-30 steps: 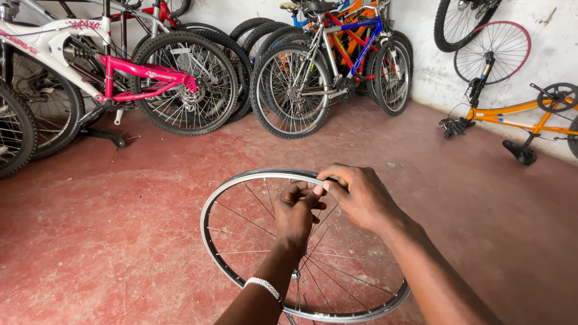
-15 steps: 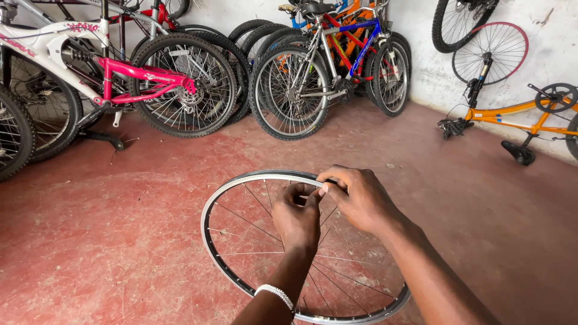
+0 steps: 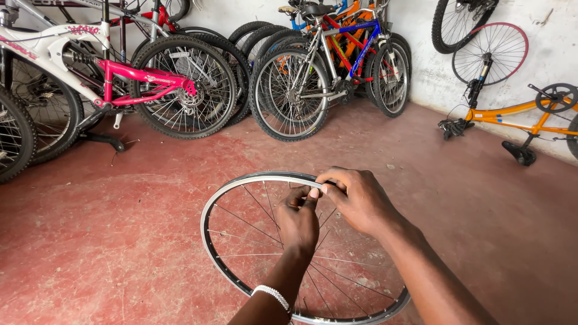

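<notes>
Red concrete floor (image 3: pixel 120 241) runs back to a white wall lined with parked bicycles, a pink-and-white one (image 3: pixel 120 78) far off to the left hand's side. Directly under both hands a bare spoked wheel rim (image 3: pixel 229 198) stands tilted on the floor. The left hand (image 3: pixel 298 222) reaches up through the spokes, fingers pressed together near the rim's top edge; the right hand (image 3: pixel 355 198) curls over that edge, thumb and forefinger pinching at the same spot. Compared with a second ago, the left hand has crept slightly higher toward the rim while the right has barely shifted, suggesting fine work continuing at one point.
</notes>
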